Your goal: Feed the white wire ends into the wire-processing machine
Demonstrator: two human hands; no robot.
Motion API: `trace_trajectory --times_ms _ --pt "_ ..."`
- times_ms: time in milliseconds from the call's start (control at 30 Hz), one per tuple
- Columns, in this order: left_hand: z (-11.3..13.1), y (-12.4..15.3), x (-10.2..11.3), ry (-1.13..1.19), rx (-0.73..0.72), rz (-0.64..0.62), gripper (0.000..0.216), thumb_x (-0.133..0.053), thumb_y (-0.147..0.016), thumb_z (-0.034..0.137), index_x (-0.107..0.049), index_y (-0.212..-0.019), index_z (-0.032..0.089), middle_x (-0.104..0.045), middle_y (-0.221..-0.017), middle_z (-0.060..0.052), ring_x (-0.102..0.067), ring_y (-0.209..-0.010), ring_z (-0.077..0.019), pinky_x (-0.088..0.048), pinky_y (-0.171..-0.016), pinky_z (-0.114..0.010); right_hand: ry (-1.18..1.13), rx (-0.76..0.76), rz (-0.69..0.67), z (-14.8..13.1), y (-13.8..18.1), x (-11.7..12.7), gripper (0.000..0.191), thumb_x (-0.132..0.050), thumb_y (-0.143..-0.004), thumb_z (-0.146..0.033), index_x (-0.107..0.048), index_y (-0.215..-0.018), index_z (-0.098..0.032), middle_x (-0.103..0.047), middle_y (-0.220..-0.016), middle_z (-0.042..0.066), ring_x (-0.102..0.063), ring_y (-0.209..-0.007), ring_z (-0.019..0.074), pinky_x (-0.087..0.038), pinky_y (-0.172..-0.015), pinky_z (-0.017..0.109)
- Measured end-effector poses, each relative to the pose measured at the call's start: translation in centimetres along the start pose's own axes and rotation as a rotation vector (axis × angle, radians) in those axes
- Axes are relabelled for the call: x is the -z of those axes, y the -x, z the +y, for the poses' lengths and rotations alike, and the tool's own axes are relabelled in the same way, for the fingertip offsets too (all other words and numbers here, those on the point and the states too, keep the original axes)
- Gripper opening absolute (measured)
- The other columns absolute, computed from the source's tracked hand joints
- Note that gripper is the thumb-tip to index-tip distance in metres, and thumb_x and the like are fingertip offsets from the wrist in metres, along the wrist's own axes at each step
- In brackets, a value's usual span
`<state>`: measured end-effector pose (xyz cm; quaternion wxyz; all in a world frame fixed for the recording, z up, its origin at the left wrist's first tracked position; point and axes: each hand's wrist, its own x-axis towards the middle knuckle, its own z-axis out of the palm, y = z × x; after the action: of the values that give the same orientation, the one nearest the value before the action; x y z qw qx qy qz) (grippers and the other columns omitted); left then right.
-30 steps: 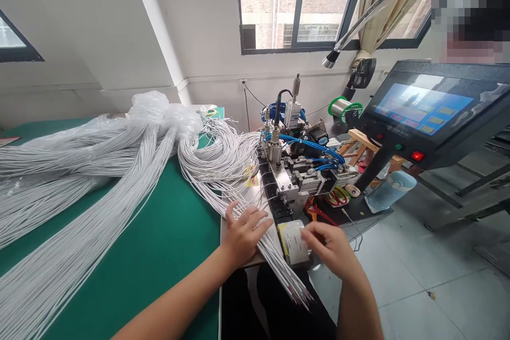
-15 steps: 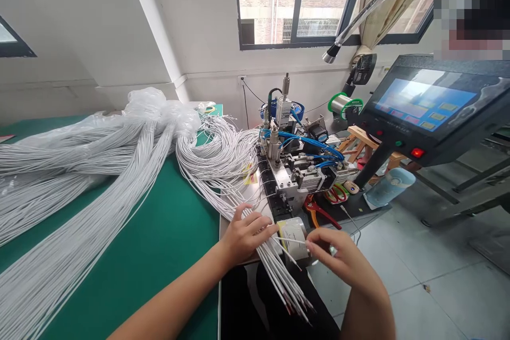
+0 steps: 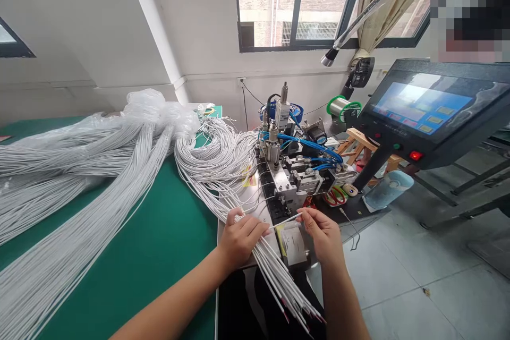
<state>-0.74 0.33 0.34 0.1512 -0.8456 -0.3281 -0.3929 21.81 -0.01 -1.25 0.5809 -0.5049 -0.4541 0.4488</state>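
A bundle of white cables (image 3: 279,281) runs under my left hand (image 3: 243,236), whose fingers are wrapped round it at the table's edge. The bundle's cut ends, some with reddish tips, hang over my lap. One single white cable (image 3: 285,220) stretches from my left hand's fingertips to my right hand (image 3: 322,231), which pinches it near its end. That end lies just in front of the machine (image 3: 285,178) with metal cylinders and blue air tubes. Below the stretched cable sits a box-like part with a white label (image 3: 294,245).
Coiled white cables (image 3: 219,156) lie left of the machine. Long bundles in plastic wrap (image 3: 145,106) cover much of the green table (image 3: 175,239). On the right stand a control screen (image 3: 422,106), a solder wire spool (image 3: 342,108) and a bluish clear container (image 3: 390,189).
My right hand has moved up and slightly left with the single cable, bringing its end nearer the machine. My left hand stays on the bundle, shifted slightly left.
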Motion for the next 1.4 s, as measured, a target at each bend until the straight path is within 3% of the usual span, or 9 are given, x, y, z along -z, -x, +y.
trace_trajectory --times_ms 267,400,500,667,833,1000,1133,1233,1400 --pt "0.0 0.0 -0.5 -0.084 -0.012 -0.024 0.025 -0.045 -0.095 0.015 -0.053 -0.071 0.018 -0.056 -0.065 0.004 -0.052 -0.066 -0.0116 -0.029 -0.088 -0.035 0.077 -0.053 -0.139 -0.7 0.1 0.3 0.036 -0.060 -0.087 -0.051 -0.070 -0.098 -0.018 -0.067 -0.077 0.004 -0.051 -0.058 0.0124 -0.037 -0.052 0.023" --pt "-0.1 0.1 -0.8 -0.118 -0.007 -0.065 0.028 -0.045 -0.094 0.016 -0.049 -0.067 0.018 -0.052 -0.064 0.003 -0.049 -0.066 -0.0124 -0.029 -0.091 -0.036 0.085 -0.064 -0.231 -1.3 -0.3 0.6 0.037 -0.060 -0.086 -0.050 -0.071 -0.098 -0.016 -0.068 -0.078 0.005 -0.059 -0.069 0.0166 -0.044 -0.061 0.025" --pt "-0.1 0.1 -0.9 -0.107 -0.007 -0.089 0.022 -0.043 -0.092 0.011 -0.057 -0.077 0.019 -0.057 -0.068 0.002 -0.051 -0.071 -0.0130 -0.027 -0.094 -0.037 0.203 -0.049 -0.240 -1.5 -1.0 0.9 0.036 -0.062 -0.083 -0.048 -0.071 -0.095 -0.015 -0.069 -0.076 0.007 -0.063 -0.076 0.0208 -0.048 -0.070 0.029" --pt "0.0 -0.1 -0.5 -0.120 0.001 -0.088 0.028 -0.040 -0.090 0.008 -0.064 -0.097 0.020 -0.063 -0.075 0.001 -0.057 -0.078 -0.0139 -0.024 -0.098 -0.038 0.592 0.114 -0.099 -1.0 -1.7 0.8 0.027 -0.057 -0.084 -0.041 -0.068 -0.086 -0.016 -0.070 -0.080 0.008 -0.062 -0.070 0.0217 -0.046 -0.067 0.031" --pt "0.0 0.1 -0.7 -0.137 0.046 -0.110 0.028 -0.041 -0.090 0.011 -0.065 -0.102 0.020 -0.064 -0.077 -0.001 -0.057 -0.081 -0.0159 -0.023 -0.098 -0.041 0.751 0.251 -0.166 -0.9 -2.3 0.4 0.023 -0.052 -0.087 -0.036 -0.065 -0.080 -0.019 -0.068 -0.076 0.005 -0.059 -0.065 0.0194 -0.042 -0.062 0.028" --pt "0.0 0.5 -1.1 -0.150 0.111 -0.141 0.028 -0.045 -0.086 0.012 -0.065 -0.104 0.020 -0.066 -0.082 -0.003 -0.057 -0.088 -0.0189 -0.022 -0.100 -0.044 0.642 0.253 -0.239 -0.7 -3.6 0.4 0.024 -0.049 -0.087 -0.035 -0.057 -0.071 -0.019 -0.059 -0.068 0.001 -0.052 -0.064 0.0169 -0.038 -0.061 0.026" --pt "0.1 0.5 -1.1 -0.151 0.138 -0.155 0.028 -0.049 -0.082 0.011 -0.066 -0.103 0.021 -0.067 -0.083 -0.003 -0.057 -0.090 -0.0203 -0.021 -0.101 -0.046 0.392 0.122 -0.312 0.6 -4.6 0.3 0.027 -0.054 -0.080 -0.039 -0.050 -0.062 -0.019 -0.046 -0.061 -0.003 -0.042 -0.060 0.0140 -0.034 -0.058 0.025" --pt "0.2 0.3 -1.0 -0.153 0.142 -0.156 0.027 -0.049 -0.082 0.012 -0.066 -0.101 0.021 -0.067 -0.082 -0.003 -0.058 -0.090 -0.0204 -0.022 -0.100 -0.046 0.174 -0.035 -0.294 1.9 -4.9 -0.1 0.031 -0.059 -0.073 -0.043 -0.047 -0.058 -0.019 -0.039 -0.057 -0.004 -0.035 -0.056 0.0117 -0.030 -0.053 0.024" --pt "0.2 0.2 -0.8 -0.154 0.147 -0.154 0.024 -0.052 -0.081 0.014 -0.066 -0.099 0.021 -0.067 -0.081 -0.003 -0.058 -0.090 -0.0208 -0.021 -0.101 -0.047 0.097 -0.122 -0.260 2.5 -4.7 -0.5 0.039 -0.062 -0.068 -0.053 -0.044 -0.059 -0.020 -0.035 -0.054 -0.006 -0.031 -0.051 0.0103 -0.028 -0.048 0.024"
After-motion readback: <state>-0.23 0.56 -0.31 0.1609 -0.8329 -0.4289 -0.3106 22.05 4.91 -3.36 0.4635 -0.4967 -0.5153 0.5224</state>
